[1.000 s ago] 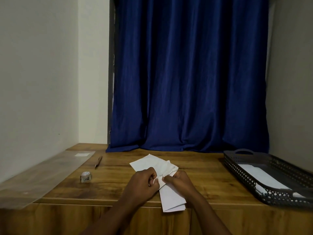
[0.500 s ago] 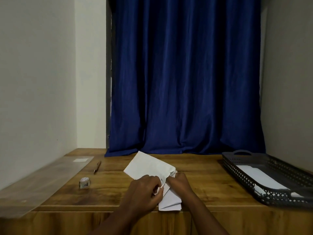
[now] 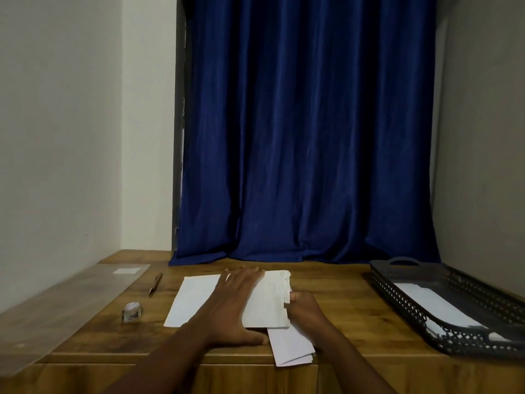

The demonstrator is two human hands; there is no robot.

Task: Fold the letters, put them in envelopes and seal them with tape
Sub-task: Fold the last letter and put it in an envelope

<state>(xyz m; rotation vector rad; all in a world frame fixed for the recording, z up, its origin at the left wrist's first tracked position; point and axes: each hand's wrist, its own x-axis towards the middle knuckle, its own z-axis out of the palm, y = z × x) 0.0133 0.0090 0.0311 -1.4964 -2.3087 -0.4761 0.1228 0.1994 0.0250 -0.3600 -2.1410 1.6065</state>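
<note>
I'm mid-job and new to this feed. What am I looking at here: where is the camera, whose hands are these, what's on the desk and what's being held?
There is no machine: a person works with bare hands, and the single camera sits on their head, looking forward and down. The left hand lies flat, pressing a partly folded white letter onto the wooden desk. The right hand grips the letter's right edge. Beneath it, envelopes stick out over the desk's front edge. To the left lie a pen, a small tape roll and a clear plastic sheet. On the right, a dark basket holds more white paper.
</note>
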